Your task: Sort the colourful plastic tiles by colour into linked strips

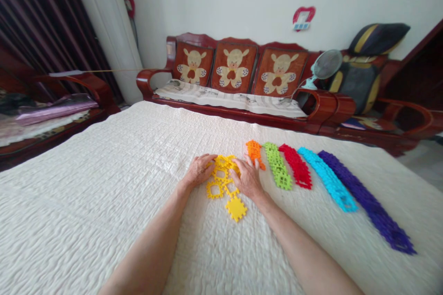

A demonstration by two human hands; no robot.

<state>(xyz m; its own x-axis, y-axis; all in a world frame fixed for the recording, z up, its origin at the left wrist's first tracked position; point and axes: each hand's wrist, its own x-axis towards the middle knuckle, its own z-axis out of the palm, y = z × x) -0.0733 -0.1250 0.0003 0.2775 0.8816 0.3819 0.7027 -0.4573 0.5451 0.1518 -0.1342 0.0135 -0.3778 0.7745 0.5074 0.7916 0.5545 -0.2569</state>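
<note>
A loose group of yellow interlocking plastic squares [221, 174] with notched edges lies on the white quilted cover [138, 230]. Some are hollow frames, and the nearest yellow square [236, 209] is solid. My left hand [200, 169] rests at the group's left side, its fingertips touching the upper pieces. From the right, my right hand [249, 179] reaches over the pieces with fingers spread and thumb against them. Both hands look open, without a firm hold. Parts of the yellow pieces are hidden under the fingers. Just beyond my right hand lies a short orange strip of squares [254, 152].
Rightward lie a green strip [278, 166], a red strip [296, 166], a light blue strip [327, 179] and a long purple strip [367, 200]. Behind the covered surface stand a wooden sofa [228, 103] with bear cushions and a small fan [327, 64].
</note>
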